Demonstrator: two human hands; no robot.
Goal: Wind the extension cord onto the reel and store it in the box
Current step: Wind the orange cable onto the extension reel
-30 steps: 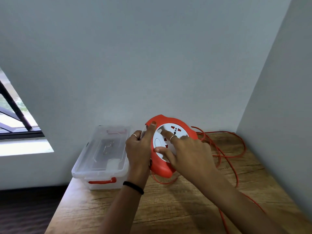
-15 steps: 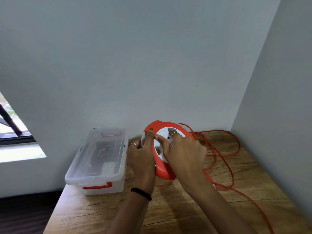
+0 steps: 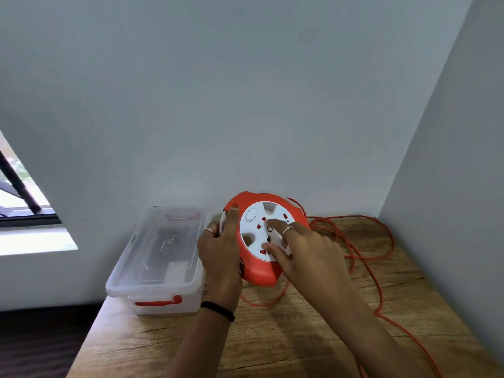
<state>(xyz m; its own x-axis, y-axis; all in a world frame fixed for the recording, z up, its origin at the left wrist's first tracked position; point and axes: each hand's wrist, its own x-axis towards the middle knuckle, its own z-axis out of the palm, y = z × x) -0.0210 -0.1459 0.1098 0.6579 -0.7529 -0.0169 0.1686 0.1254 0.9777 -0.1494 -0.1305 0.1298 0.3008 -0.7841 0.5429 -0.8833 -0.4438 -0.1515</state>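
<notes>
Smooth plastic reel [image 3: 259,271], clear glossy plastic box [image 3: 191,290], matt grained wooden table [image 3: 300,336].

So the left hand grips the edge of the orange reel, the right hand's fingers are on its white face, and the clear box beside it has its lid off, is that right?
Not quite. In the head view the clear box has its lid on, with the orange latch at its near end. The rest holds: the left hand grips the orange reel at its edge, and the right hand has its fingers on the white face.
</notes>
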